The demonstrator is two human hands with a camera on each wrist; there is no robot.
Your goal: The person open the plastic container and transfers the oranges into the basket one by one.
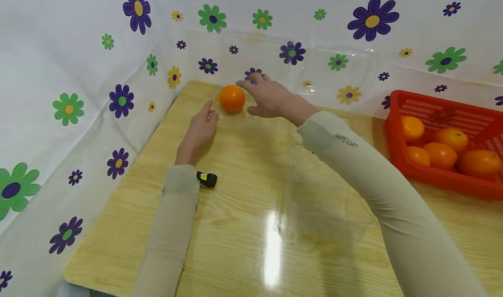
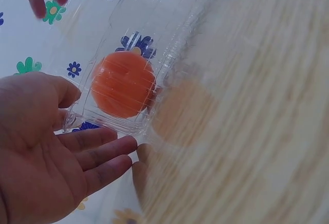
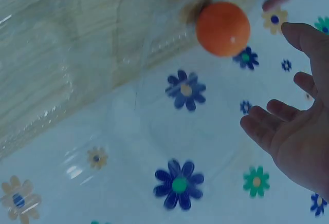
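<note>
A round orange fruit (image 1: 232,98) sits at the table's far left corner, inside a clear plastic container (image 2: 110,117) whose ridged wall crosses in front of it in the left wrist view. Beside the container's end is my left hand (image 1: 201,127), its fingers fairly straight and its fingertips right at the plastic edge. My right hand (image 1: 271,97) hovers just right of the fruit, fingers spread and loosely bent, with nothing in them. In the right wrist view, a gap separates that hand (image 3: 303,126) from the fruit.
A red plastic basket (image 1: 397,144) with several orange fruits (image 1: 440,155) stands at the right. More clear plastic (image 1: 330,201) lies under the right forearm. A white flowered sheet (image 1: 314,30) lines the back and left. A small black object (image 1: 207,179) is by the left wrist.
</note>
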